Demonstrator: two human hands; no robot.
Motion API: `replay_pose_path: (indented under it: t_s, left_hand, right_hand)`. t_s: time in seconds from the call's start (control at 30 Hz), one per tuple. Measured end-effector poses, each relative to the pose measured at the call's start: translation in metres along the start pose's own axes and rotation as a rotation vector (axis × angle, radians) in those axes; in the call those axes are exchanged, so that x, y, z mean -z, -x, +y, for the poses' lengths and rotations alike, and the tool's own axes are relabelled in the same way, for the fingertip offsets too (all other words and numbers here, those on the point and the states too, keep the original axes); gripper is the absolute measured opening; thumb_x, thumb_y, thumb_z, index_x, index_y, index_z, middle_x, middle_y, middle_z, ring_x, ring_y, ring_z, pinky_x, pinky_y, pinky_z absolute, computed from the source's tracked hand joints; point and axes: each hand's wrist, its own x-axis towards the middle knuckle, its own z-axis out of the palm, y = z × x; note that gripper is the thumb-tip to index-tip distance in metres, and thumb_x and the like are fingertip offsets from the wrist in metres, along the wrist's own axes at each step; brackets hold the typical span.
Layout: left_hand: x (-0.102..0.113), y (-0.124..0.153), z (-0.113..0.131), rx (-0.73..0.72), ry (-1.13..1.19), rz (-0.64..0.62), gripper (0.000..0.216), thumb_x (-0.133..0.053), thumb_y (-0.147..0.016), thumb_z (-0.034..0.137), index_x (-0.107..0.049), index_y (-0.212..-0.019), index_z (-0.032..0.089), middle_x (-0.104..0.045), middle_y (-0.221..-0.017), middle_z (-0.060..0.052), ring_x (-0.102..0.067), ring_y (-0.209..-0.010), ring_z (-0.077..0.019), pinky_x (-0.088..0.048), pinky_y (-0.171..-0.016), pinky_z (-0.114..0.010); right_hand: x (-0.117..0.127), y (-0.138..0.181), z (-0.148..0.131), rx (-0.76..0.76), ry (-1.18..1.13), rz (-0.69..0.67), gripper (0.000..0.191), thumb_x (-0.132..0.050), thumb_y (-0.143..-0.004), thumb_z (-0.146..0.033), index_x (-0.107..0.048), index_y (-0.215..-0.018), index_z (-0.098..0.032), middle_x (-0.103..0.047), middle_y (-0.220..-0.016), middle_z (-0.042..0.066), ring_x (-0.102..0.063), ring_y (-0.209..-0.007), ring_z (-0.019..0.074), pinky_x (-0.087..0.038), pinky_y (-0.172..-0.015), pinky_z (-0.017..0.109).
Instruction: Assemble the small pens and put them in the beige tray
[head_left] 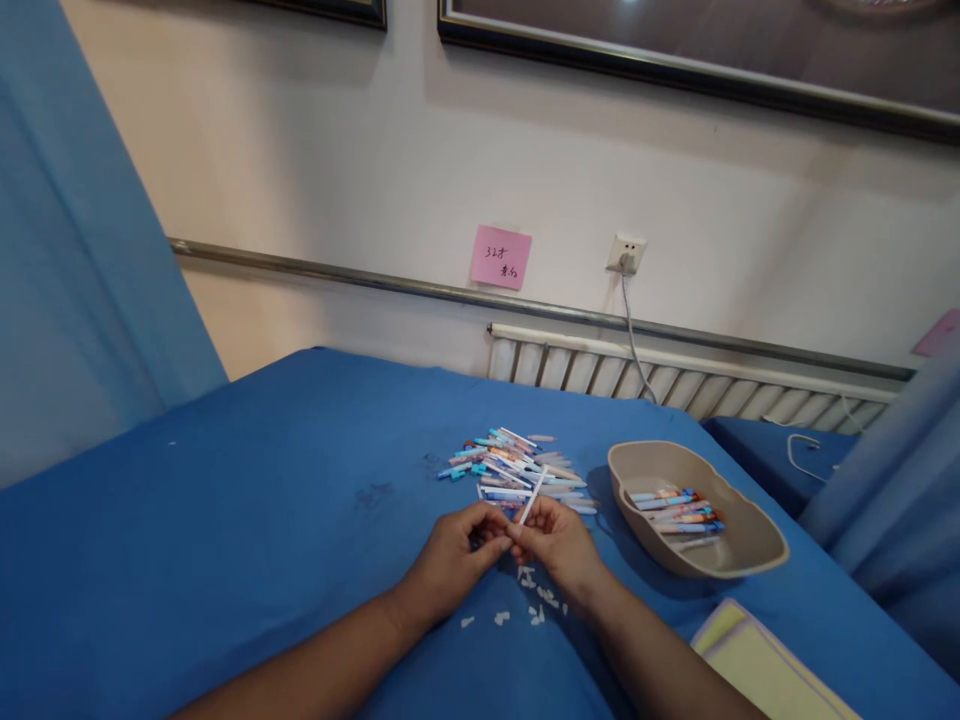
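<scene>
My right hand (559, 540) pinches a thin white pen refill (532, 497) that sticks up and away from the fingers. My left hand (454, 555) is closed in a pinch against the right fingertips, on something small that I cannot make out. Just beyond both hands lies a pile of several colourful pens (514, 466) on the blue cloth. Small white scraps (529, 595) are scattered on the cloth under my hands. A beige oval tray (739, 560) to the right holds several pens (679, 508).
A blue cloth (262, 520) covers the table. A yellow-green pad (765, 665) lies at the near right edge. Behind the table are a white radiator (675, 375), a wall socket with a cable (626, 255) and a pink note (501, 257). A blue curtain (67, 250) hangs at left.
</scene>
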Motion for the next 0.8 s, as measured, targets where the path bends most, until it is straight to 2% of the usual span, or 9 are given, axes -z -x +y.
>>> replay_pose_path:
  t_s: [0.17,0.27,0.4,0.57,0.8]
  left_hand:
    - [-0.002,-0.003,-0.008,0.072,0.305,-0.009,0.022,-0.070,-0.067,0.031,-0.056,-0.072,0.015,-0.061,-0.066,0.001,-0.057,-0.064,-0.0141,-0.044,-0.065,-0.027]
    - [0.001,-0.004,-0.005,0.111,0.384,-0.008,0.024,-0.072,-0.066,0.032,-0.057,-0.074,0.015,-0.063,-0.070,0.000,-0.058,-0.066,-0.0129,-0.044,-0.065,-0.025]
    - [0.004,-0.004,0.003,0.212,0.424,0.040,0.028,-0.072,-0.066,0.036,-0.055,-0.072,0.015,-0.066,-0.080,-0.003,-0.056,-0.063,-0.0106,-0.043,-0.058,-0.022]
    - [0.003,-0.004,0.004,0.227,0.383,0.054,0.027,-0.072,-0.064,0.034,-0.060,-0.077,0.015,-0.060,-0.064,0.002,-0.048,-0.053,-0.0080,-0.038,-0.053,-0.020]
    - [0.001,-0.004,0.002,0.244,0.351,0.066,0.027,-0.072,-0.063,0.033,-0.064,-0.081,0.014,-0.058,-0.063,0.003,-0.047,-0.054,-0.0084,-0.037,-0.054,-0.021]
  right_hand:
    - [-0.003,0.003,0.000,-0.029,-0.061,0.030,0.043,-0.080,-0.053,-0.046,-0.053,-0.068,-0.015,-0.059,-0.053,-0.002,-0.053,-0.047,0.0093,-0.043,-0.048,0.021]
    - [-0.002,0.003,-0.001,-0.022,-0.111,0.052,0.042,-0.080,-0.054,-0.045,-0.056,-0.070,-0.014,-0.058,-0.057,-0.002,-0.053,-0.050,0.0095,-0.043,-0.049,0.022]
    - [0.005,0.000,-0.003,0.041,-0.084,0.115,0.038,-0.076,-0.060,-0.046,-0.058,-0.072,-0.015,-0.055,-0.057,-0.003,-0.049,-0.049,0.0083,-0.039,-0.047,0.020]
    - [0.013,-0.004,0.000,0.114,-0.015,0.114,0.035,-0.070,-0.067,-0.048,-0.059,-0.076,-0.016,-0.051,-0.051,-0.005,-0.044,-0.046,0.0078,-0.035,-0.046,0.019]
    - [0.011,-0.001,-0.002,0.126,-0.044,0.058,0.035,-0.069,-0.069,-0.048,-0.063,-0.079,-0.015,-0.056,-0.055,-0.002,-0.049,-0.048,0.0089,-0.039,-0.049,0.020]
